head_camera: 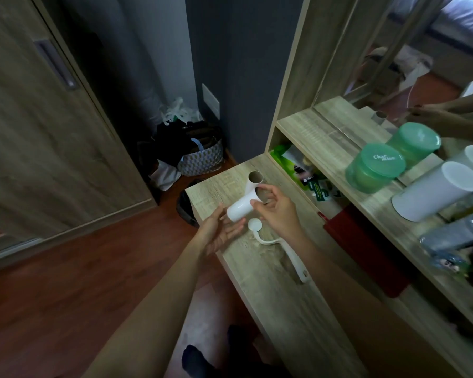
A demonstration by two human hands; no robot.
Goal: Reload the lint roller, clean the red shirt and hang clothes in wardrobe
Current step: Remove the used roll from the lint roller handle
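A white lint-roller refill roll is held tilted over the wooden table. My right hand grips its upper open end with thumb and fingers. My left hand lies under its lower end, fingers fairly straight, cradling it. Just behind stands an empty cardboard core. The white lint roller handle lies on the table below my right wrist, its bare round end near the roll. The wooden wardrobe door fills the left side.
A shelf under a mirror carries a green lidded jar and a white container. Below it sit green packets and a flat red item. A bag of clothes stands on the floor in the corner.
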